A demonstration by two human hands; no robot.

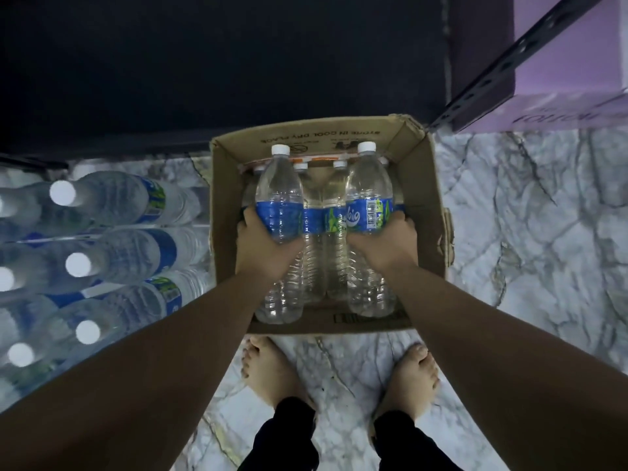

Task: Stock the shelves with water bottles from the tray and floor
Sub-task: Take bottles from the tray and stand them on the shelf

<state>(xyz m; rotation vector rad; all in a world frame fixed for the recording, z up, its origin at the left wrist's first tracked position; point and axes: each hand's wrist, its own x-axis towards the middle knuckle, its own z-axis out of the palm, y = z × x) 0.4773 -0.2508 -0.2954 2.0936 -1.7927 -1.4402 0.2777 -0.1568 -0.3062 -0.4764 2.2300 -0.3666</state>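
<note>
An open cardboard box (pixel 421 205) stands on the marble floor in front of my bare feet. My left hand (pixel 261 246) grips a clear water bottle (pixel 278 185) with a blue label and white cap, raised above the box. My right hand (pixel 384 243) grips a second such bottle (pixel 368 188) beside it. Between and below them two more bottles (pixel 326 232) stand inside the box, partly hidden by my hands. Several upright bottles (pixel 112 198) with white caps stand packed together at the left.
A dark shelf board (pixel 221 62) fills the top of the view above the box. A perforated metal shelf post (pixel 509 66) runs diagonally at the upper right, with a purple carton (pixel 571 107) behind it. Marble floor (pixel 526 232) lies open to the right.
</note>
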